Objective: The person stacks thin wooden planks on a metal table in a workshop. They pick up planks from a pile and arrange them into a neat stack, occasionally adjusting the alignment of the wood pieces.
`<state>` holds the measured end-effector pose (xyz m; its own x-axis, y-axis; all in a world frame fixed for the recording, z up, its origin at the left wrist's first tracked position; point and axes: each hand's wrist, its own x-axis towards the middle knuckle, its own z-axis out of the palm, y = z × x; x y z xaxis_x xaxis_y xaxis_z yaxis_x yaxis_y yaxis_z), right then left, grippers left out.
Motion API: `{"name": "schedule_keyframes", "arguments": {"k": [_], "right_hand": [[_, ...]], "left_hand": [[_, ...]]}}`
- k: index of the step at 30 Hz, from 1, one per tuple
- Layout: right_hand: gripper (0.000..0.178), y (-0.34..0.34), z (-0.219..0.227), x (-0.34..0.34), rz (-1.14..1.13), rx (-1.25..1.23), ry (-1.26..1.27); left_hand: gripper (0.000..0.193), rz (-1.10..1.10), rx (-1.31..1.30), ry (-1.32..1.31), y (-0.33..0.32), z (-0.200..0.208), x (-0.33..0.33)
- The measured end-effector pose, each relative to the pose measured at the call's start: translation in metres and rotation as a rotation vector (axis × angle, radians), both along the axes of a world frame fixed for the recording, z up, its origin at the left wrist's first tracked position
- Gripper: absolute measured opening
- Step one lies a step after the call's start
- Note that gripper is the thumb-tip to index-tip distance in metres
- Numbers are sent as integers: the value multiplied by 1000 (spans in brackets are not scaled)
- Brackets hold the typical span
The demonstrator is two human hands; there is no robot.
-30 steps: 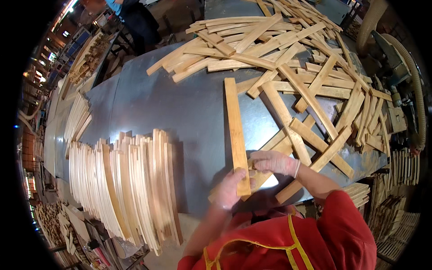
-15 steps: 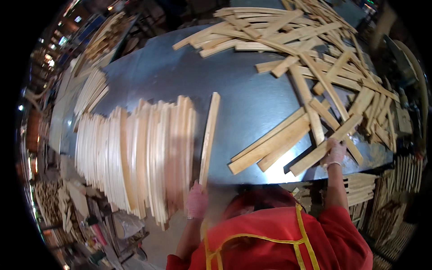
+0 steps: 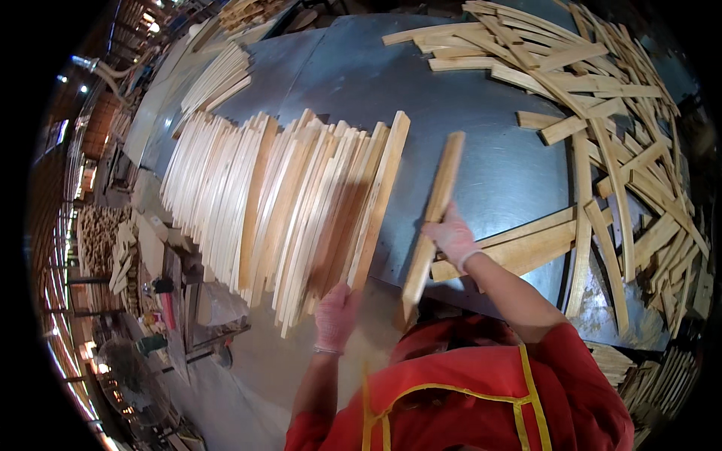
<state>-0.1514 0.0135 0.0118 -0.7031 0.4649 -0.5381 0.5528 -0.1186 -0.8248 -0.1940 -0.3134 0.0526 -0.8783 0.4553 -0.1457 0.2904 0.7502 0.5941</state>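
Observation:
A long row of pale wooden strips (image 3: 252, 203) lies packed side by side on the metal table, their near ends jutting past its front edge. My left hand (image 3: 336, 317), in a pinkish glove, is closed at the near end of the wooden strip (image 3: 383, 188) at the row's right side. My right hand (image 3: 453, 237), also gloved, grips another wooden strip (image 3: 447, 167) around its middle. That strip slants over the table, apart from the row, with its near end past the edge. The right hand's fingertips are partly hidden behind the strip.
Crisscrossed loose strips (image 3: 587, 83) cover the right and far right of the table (image 3: 323, 83). Two flat strips (image 3: 526, 248) lie just right of my right hand. A smaller bundle (image 3: 218, 79) sits at the far left. Stacked wood (image 3: 101, 240) stands beyond the table's left.
My right hand has carried a strip from the loose pile leftward toward the row. The strip at my left hand has come up against the row's right end. The view has shifted.

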Motion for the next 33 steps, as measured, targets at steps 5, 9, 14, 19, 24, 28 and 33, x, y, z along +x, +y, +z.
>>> {"name": "schedule_keyframes", "arguments": {"k": [5,9,14,19,24,28,33], "right_hand": [[86,-62,-1,-67,399,355,-98],[80,-17,-6,-48,516,105,141],[73,82,-7,99,153,678,32],[89,158,18,257,-161,993,-710],[88,189,-21,324,-96,1093,-775],[82,227,-3,292,-40,1036,-796],[53,289,-4,279,-38,911,-720]], "left_hand": [[13,35,41,141,5,11,-4],[11,-85,31,479,-1,4,-21],[48,194,314,242,-90,-51,-39],[83,-42,-719,327,-62,-12,-56],[84,-432,-530,627,41,-20,-16],[90,-819,-185,351,161,-20,38],[100,-985,-426,44,224,-34,50]]}}
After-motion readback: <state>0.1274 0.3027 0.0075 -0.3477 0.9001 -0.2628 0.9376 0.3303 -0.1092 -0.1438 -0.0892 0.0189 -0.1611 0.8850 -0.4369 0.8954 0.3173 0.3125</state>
